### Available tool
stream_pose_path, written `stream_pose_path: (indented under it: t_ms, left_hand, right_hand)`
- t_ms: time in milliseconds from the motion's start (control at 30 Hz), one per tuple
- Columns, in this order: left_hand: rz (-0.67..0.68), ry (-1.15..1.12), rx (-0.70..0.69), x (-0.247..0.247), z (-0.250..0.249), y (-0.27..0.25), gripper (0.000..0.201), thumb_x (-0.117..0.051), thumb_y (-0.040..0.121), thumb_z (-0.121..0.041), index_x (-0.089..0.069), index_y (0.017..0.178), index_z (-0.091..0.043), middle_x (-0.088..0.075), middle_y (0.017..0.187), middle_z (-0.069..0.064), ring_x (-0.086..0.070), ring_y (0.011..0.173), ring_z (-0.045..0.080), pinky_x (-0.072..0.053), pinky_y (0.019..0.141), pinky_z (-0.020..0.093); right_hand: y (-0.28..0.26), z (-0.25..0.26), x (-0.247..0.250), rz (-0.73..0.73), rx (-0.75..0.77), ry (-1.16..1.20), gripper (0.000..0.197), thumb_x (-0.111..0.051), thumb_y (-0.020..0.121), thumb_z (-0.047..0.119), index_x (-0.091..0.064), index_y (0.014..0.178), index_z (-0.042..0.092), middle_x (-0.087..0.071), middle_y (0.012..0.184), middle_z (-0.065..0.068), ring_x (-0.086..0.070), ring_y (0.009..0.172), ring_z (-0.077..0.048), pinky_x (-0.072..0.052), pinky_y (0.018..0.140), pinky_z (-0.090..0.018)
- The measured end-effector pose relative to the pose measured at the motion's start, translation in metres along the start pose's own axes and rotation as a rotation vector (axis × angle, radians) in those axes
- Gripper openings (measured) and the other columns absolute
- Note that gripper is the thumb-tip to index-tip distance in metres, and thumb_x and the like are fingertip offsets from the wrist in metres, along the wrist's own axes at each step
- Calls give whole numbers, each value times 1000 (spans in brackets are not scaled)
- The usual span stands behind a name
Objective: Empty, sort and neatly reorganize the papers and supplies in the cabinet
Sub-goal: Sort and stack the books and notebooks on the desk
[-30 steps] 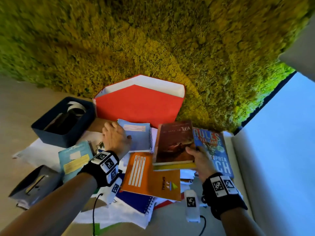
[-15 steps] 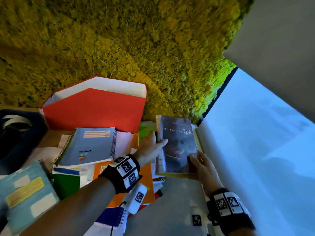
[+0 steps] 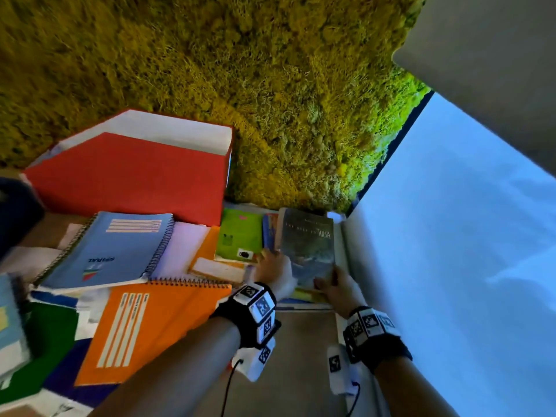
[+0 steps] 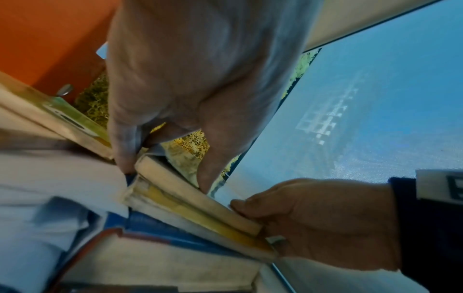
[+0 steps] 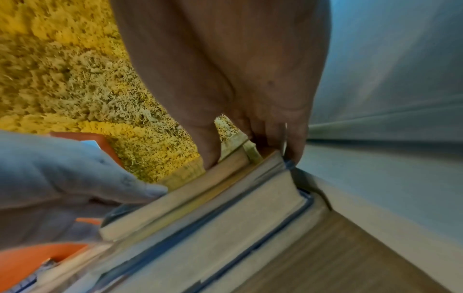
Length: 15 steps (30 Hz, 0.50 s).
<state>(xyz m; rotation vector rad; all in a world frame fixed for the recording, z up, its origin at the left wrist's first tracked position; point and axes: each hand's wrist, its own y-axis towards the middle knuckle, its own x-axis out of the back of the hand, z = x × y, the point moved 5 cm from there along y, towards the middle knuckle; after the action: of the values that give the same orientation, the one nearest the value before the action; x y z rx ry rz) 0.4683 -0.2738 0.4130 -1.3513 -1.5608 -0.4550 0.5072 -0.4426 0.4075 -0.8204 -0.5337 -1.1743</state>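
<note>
A dark paperback titled "Tulsa" (image 3: pixel 310 248) lies on top of a small stack of books, tight against the white side panel (image 3: pixel 451 236). My left hand (image 3: pixel 272 270) holds its left edge, thumb on the cover. My right hand (image 3: pixel 335 284) grips the near right corner. In the left wrist view my left hand (image 4: pixel 165 174) pinches the paperback (image 4: pixel 200 200) and the right hand (image 4: pixel 300 218) clasps the stack's corner. In the right wrist view my right hand (image 5: pixel 250 158) has its thumb on top and its fingers down the right side of the stack (image 5: pixel 200 190).
A red file box (image 3: pixel 129 176) stands at the back left before the moss wall (image 3: pixel 270 85). A blue spiral notebook (image 3: pixel 111 248), an orange spiral notebook (image 3: pixel 150 329), a green booklet (image 3: pixel 240 233) and loose papers lie to the left. Bare wooden shelf (image 3: pixel 301 356) shows near me.
My left hand left the blue notebook and joined the right on the dark paperback. Both carried it right and back, into the corner by the white panel.
</note>
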Motion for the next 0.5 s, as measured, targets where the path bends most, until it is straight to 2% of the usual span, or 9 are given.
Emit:
stream_pose_path:
  t_ms: [33,100,200,300,367,433,500]
  left_hand:
    - [-16,2,7,-1,-1,2,63,-67,87,-38,-49,134,-1,-40,138,21,-41,127,37,-41,102,43]
    - [-35,-43,58,-1,1,10,62,-69,83,-38,-52,130,-1,-47,132,20,-46,121,36,-46,99,42]
    - [-49,-62,97,1,0,18,54,-68,82,-39,-60,118,0,-57,123,17,-54,112,33,-49,95,41]
    - [-54,-38,82,2,-3,23,56,-67,82,-39,-58,121,1,-57,123,16,-57,112,32,-50,93,38]
    - [-49,-39,57,3,-4,20,60,-68,83,-38,-54,125,2,-57,124,15,-59,112,32,-50,87,35]
    - [-29,-68,20,6,0,19,54,-70,78,-39,-59,118,-4,-63,115,12,-64,102,29,-52,77,31]
    - [-54,-117,27,17,11,19,39,-68,75,-39,-67,102,-11,-70,101,9,-66,90,26,-55,72,31]
  right_hand:
    - [2,0,1,23,6,-2,31,-66,87,27,-55,114,18,-64,102,-4,-60,95,-23,-45,74,-29]
    - [10,-1,3,45,44,6,32,-67,83,28,-54,112,22,-66,100,-4,-63,93,-25,-51,77,-37]
    - [17,-3,3,81,81,26,41,-64,79,25,-51,118,27,-66,102,-5,-63,93,-25,-54,82,-46]
    - [24,-7,3,117,99,91,53,-58,73,20,-47,123,29,-66,109,-3,-62,99,-22,-54,87,-47]
    - [27,-9,1,145,106,111,52,-54,76,13,-47,125,27,-65,111,-5,-62,100,-23,-54,88,-45]
    - [25,-10,1,147,95,131,46,-51,83,3,-49,125,22,-64,108,-7,-60,97,-24,-53,85,-41]
    - [25,-11,0,128,89,156,43,-51,87,0,-51,125,20,-64,111,-10,-61,97,-24,-53,84,-41]
